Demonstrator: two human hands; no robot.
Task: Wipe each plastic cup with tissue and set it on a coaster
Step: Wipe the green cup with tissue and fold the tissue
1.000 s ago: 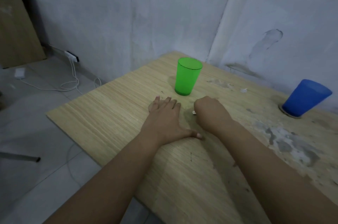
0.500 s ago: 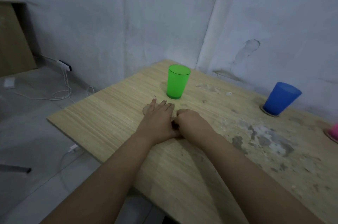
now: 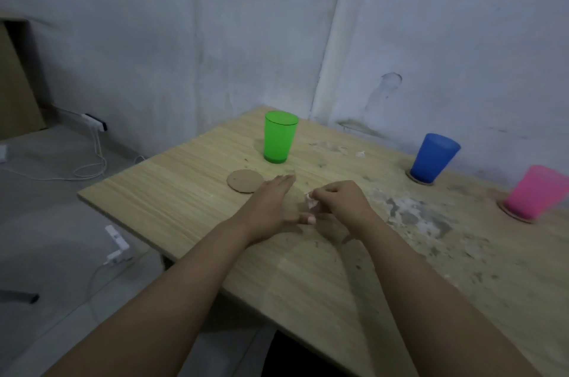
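Head | left hand (image 3: 271, 201) flat on table (image 3: 172, 192) | right hand (image 3: 338, 201) pinching tissue (image 3: 311, 201)

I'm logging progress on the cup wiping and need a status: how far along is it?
Looks done: the blue cup and pink cup each stand on a coaster. In hand: the right hand pinches a small wad of tissue; the left hand lies flat beside the bare coaster. Left: the green cup stands directly on the table, so it needs wiping and setting on that coaster.

green cup (image 3: 279, 141) upright beside bare coaster (image 3: 244, 180), blue cup (image 3: 434, 158) and pink cup (image 3: 537, 196) on coasters (both tilted)
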